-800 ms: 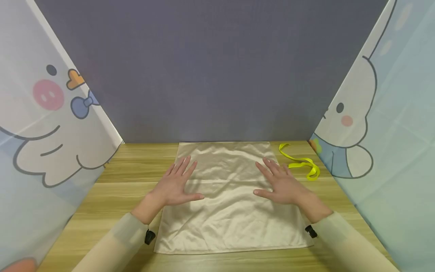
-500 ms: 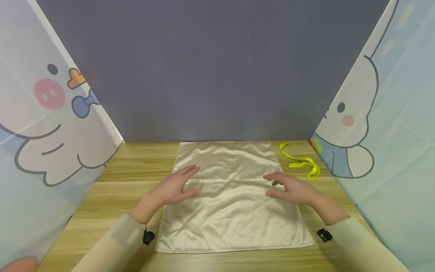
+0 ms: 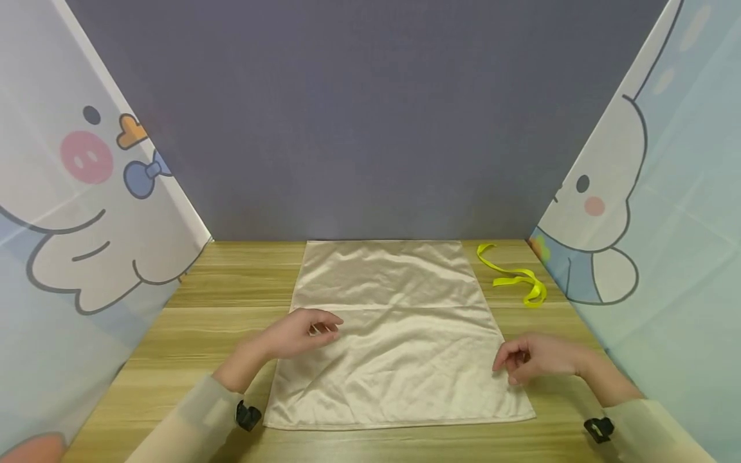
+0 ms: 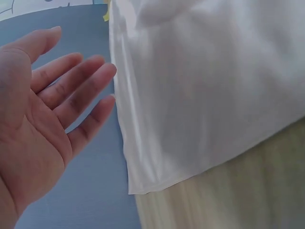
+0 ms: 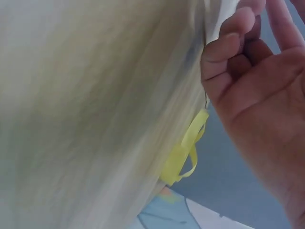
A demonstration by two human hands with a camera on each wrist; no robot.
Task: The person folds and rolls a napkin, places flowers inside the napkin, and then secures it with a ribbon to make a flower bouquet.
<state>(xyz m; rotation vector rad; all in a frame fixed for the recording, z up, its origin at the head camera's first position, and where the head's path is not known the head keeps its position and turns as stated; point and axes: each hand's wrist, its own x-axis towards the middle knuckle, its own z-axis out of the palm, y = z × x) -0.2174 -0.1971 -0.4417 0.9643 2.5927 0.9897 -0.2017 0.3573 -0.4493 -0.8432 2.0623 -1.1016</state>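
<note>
A satiny cream cloth (image 3: 393, 360) lies spread flat and lightly wrinkled on the wooden table, with a crease running across its middle. Over its left edge hovers my left hand (image 3: 303, 333), palm down with fingers loosely bent. The left wrist view shows that hand (image 4: 57, 105) holding nothing, beside the cloth (image 4: 200, 95). At the cloth's right edge is my right hand (image 3: 538, 359), fingers bent downward above the near right part. In the right wrist view the right hand (image 5: 267, 90) has curled fingers and nothing shows between them.
A yellow ribbon (image 3: 523, 276) lies loosely curled on the table (image 3: 231, 276), right of the cloth's far end. A grey panel (image 3: 370, 122) stands along the back. Cartoon-printed curtains (image 3: 683, 270) flank both sides.
Both hands have gone from spread fingers over the cloth to bent fingers. My right hand has moved right and nearer to the body; the left has come slightly nearer. Cloth and ribbon lie unchanged.
</note>
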